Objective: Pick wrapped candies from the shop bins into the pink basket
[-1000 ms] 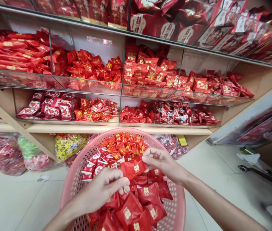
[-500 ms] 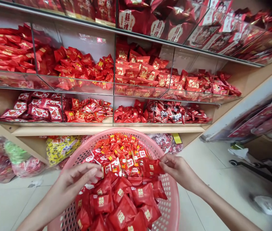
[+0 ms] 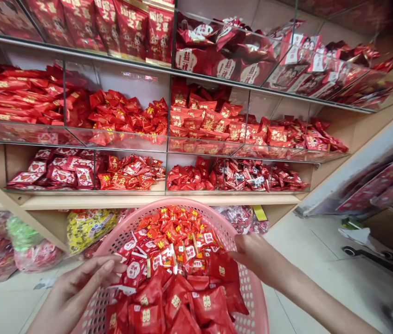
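A pink plastic basket [image 3: 252, 297] full of red wrapped sweets stands in front of me. Larger red packets with gold print [image 3: 207, 304] fill its near half; small orange-red sweets [image 3: 171, 227] lie at the far side, with red-and-white packets [image 3: 133, 271] between them on the left. My left hand [image 3: 78, 287] is over the basket's left side, its loosely bent fingers reaching the red-and-white packets, with no grip visible. My right hand [image 3: 257, 260] is at the right rim, thumb apart from the fingers, beside a red packet [image 3: 222, 269] lying on the pile. Motion blurs its fingertips.
Glass-fronted shelves [image 3: 196, 150] with several compartments of red packets rise behind the basket. Below the bottom shelf lie a yellow bag [image 3: 90, 227] and bagged goods [image 3: 36, 253]. A black wheeled base [image 3: 373, 257] is on the tiled floor [image 3: 307, 278] at the right.
My right hand has let go of the red packet, which now lies on the pile, and has moved up to the rim. My left hand has shifted left and down. The view has tilted upward.
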Demonstrator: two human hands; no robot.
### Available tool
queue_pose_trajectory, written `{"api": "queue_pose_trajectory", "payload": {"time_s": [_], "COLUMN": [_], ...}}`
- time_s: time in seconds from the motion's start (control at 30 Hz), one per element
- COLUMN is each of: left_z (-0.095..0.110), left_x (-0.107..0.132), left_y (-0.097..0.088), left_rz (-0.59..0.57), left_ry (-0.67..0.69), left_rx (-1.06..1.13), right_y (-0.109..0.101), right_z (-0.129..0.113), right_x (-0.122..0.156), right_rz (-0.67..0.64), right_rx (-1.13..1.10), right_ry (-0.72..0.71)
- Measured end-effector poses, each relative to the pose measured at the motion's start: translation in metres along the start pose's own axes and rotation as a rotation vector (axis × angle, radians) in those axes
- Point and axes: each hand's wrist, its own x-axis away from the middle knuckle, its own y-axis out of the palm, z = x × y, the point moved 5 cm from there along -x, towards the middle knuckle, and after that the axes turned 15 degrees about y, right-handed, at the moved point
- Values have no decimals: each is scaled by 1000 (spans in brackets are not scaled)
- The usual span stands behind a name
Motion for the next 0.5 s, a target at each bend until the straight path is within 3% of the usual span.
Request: {"api": "queue_pose_trajectory", "payload": {"time_s": [0.13,0.23,0.3,0.37,0.5], "left_z": [-21,-32,-38,-44,-55], "left_x": [9,14,18,22,26], "left_y": [-10,-17,-21,-24,-26], "left_rz": [53,82,115,146,173], "left_ry": [-37,-66,-83,-95,-109], "left_rx": [16,63,101,136,205], "right_y": [-39,-51,-45,-32,-7], "right_z": [-17,-37,-49,-57,-73], "right_x": [-49,-103,-141,-175,-215], "right_rz": [126,163,137,103,61], "right_rx": [-20,-179,-254,-275,-241], "right_ry": [-41,-208,-264,-228,-221]}}
